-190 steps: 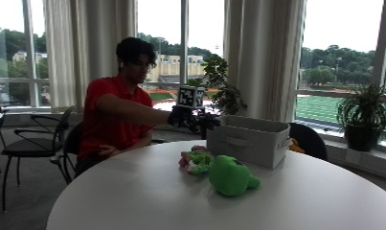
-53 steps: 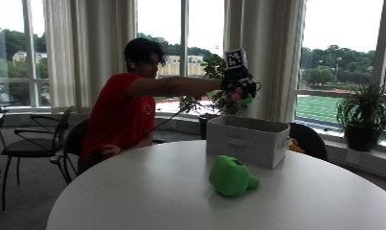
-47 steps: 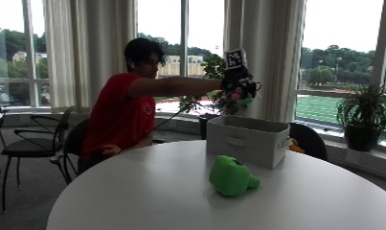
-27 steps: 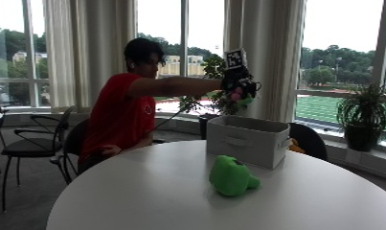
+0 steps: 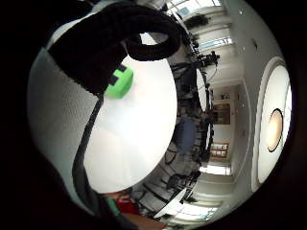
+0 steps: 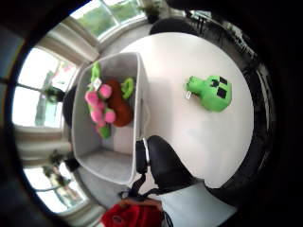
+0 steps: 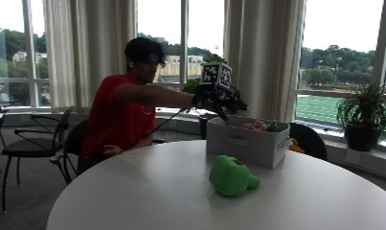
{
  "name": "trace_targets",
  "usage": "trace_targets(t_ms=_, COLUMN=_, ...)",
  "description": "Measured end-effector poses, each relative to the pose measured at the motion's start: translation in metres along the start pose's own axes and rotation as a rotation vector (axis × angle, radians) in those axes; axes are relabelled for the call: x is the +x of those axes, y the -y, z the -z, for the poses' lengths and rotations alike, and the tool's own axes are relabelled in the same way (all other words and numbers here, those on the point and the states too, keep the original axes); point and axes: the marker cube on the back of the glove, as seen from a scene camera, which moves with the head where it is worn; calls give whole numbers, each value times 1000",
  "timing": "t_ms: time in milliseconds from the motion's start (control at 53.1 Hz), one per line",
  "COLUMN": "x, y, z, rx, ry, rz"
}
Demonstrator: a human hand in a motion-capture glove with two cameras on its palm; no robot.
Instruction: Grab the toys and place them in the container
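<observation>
My gloved right hand (image 7: 219,100) hovers over the near end of the grey fabric container (image 7: 246,143), fingers stretched out and holding nothing. A pink and green plush toy (image 7: 256,126) lies inside the container (image 6: 92,161), and the thumb side palm view shows that toy (image 6: 99,106) beside a red-brown toy (image 6: 120,109). On the white round table (image 7: 148,191), just in front of the container, sits a green blocky plush (image 7: 232,176). The thumb side palm view shows the green plush (image 6: 210,92) with dark square patches; in the little finger side palm view the green plush (image 5: 118,82) is partly hidden behind a glove finger.
The bare left hand (image 7: 113,151) rests at the table's far edge. A dark chair (image 7: 307,139) stands behind the container, a potted plant (image 7: 365,115) on the window sill, and black chairs (image 7: 33,143) at the left.
The hand has come down from high above the container to just over its rim. The pink and green toy it held now lies inside the container.
</observation>
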Motion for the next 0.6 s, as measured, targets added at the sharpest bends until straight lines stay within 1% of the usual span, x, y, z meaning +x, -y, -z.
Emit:
trace_targets(t_ms=75, x=21, y=8, z=-31, rx=-60, ry=29, rz=-9)
trace_targets(t_ms=207, x=45, y=22, z=-74, rx=-147, ry=-25, rz=-17)
trace_targets(t_ms=283, x=54, y=35, z=-99, rx=-165, ry=-19, rz=-11)
trace_targets(t_ms=358, x=47, y=42, z=-118, rx=-169, ry=-29, rz=-11)
trace_targets(t_ms=603, x=45, y=65, z=-155, rx=-175, ry=-74, rz=4)
